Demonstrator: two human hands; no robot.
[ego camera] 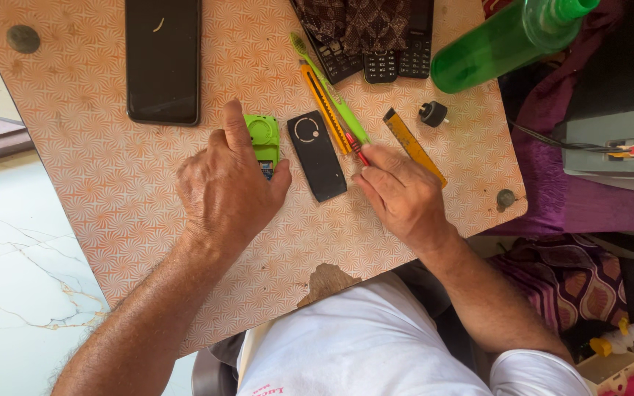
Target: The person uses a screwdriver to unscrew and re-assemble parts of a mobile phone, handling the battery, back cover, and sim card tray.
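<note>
On the patterned tabletop (111, 183) the left hand (225, 183) is closed around a small green phone (264, 139), which sticks out past the fingers toward the far edge, while one black back cover (317, 155) lies just to its right, long axis pointing away. The right hand (401, 192) pinches the red tip of a thin tool (356, 149) beside one green toothbrush (330, 88) and two yellow cutters (412, 145)

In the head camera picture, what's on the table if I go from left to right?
Black smartphone → left hand on the small green phone → black back cover → right hand → small black knob → green bottle.
</note>
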